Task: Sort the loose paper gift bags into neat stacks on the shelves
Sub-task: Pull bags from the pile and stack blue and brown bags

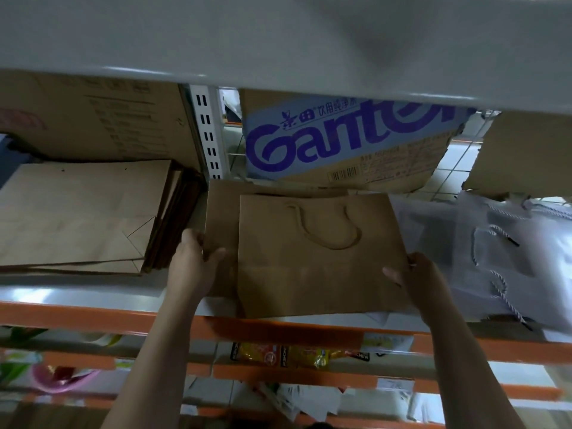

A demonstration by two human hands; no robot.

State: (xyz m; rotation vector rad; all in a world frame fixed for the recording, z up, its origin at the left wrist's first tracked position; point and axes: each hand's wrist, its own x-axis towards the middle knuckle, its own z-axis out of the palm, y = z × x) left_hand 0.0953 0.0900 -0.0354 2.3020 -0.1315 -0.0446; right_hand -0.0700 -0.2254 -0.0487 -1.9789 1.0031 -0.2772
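Both hands on brown paper bags, mid shelf. Left hand [193,261] clamped on left edge of a lower brown bag [221,218], thumb on top, fingers wrapped under the edge. Right hand [414,275] pinching lower-right edge of top brown bag [322,258], thumb flat on paper, fingers behind/under, not visible.

Top bag lying flat btwn the two grips, twisted-rope handle [332,227] folded down on its face, near edge overhanging orange shelf lip [93,317]. Lower bag offset twd left grip, sticking out beyond top bag's left and far edges. More bags possibly underneath; edges too dim to count.

Left of left hand: neat stack of larger kraft bags [80,215], flat, close to but not touching the hand. Right of right hand: pale translucent bags w/ cord handles [501,252], loosely overlapped, just beside the top bag's right edge.

Beyond the grips, at shelf back: Ganten carton [346,140], tilted; plain cardboard box [93,116] behind kraft stack. Grey shelf underside [278,35] overhead. Below grips: lower shelves w/ mixed packets, blurred.
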